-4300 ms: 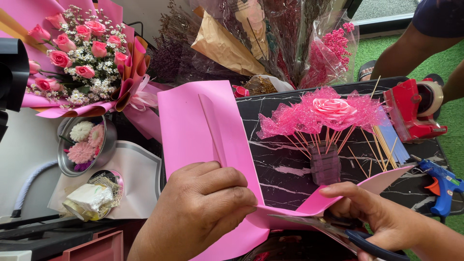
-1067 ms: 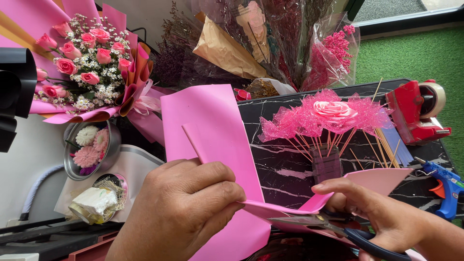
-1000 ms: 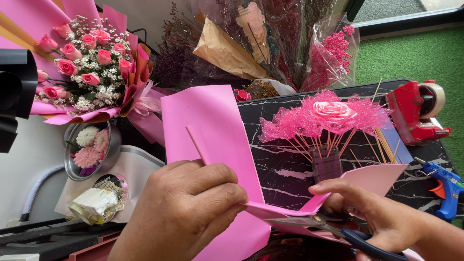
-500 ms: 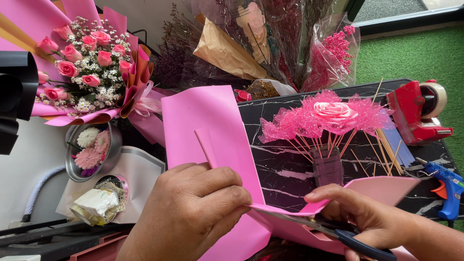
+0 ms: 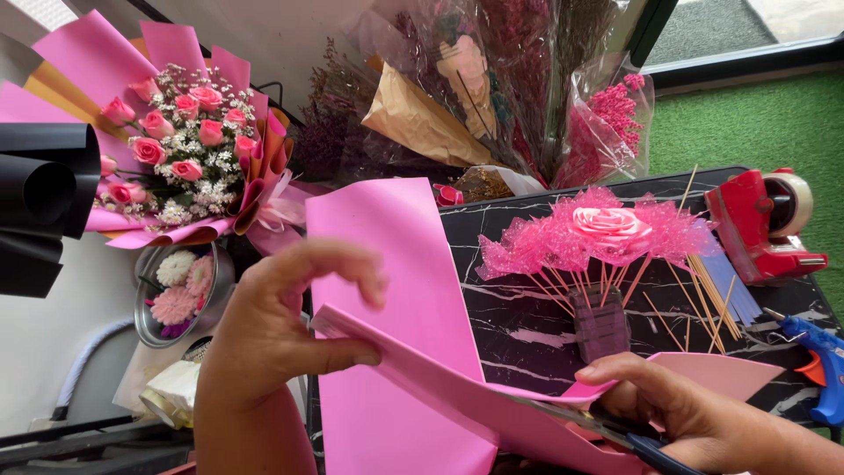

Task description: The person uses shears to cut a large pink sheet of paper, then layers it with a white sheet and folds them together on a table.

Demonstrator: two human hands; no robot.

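A: What is closest to the camera?

B: The two hands and the pink sheet [image 5: 396,290]. The left hand [image 5: 281,334] has a loose grip on the near fold of the sheet: thumb pressed along the folded edge, fingers lifted and spread above it.

A: And the other hand?

B: The right hand [image 5: 686,413] is at the sheet's lower right, closed around the scissors [image 5: 615,435]. The blue handle shows under the fingers and the blades lie into the sheet's edge.

A: Where does the sheet lie?

B: It runs up from the bottom of the view and drapes over the left edge of the black marbled desk [image 5: 527,325].

A: What stands beyond the sheet?

B: Just to its right, on the desk, a dark holder with a pink mesh rose on sticks [image 5: 607,229]. Farther right of the sheet are loose wooden skewers [image 5: 703,295], a red tape dispenser [image 5: 765,224] and a blue glue gun [image 5: 813,352] at the desk's right edge.

A: And to the sheet's left?

B: A metal bowl of small flowers [image 5: 180,290], and behind it a bouquet of pink roses [image 5: 176,149] in pink wrapping. Behind the sheet's top edge, farthest away, lean wrapped bunches of dried flowers [image 5: 510,79].
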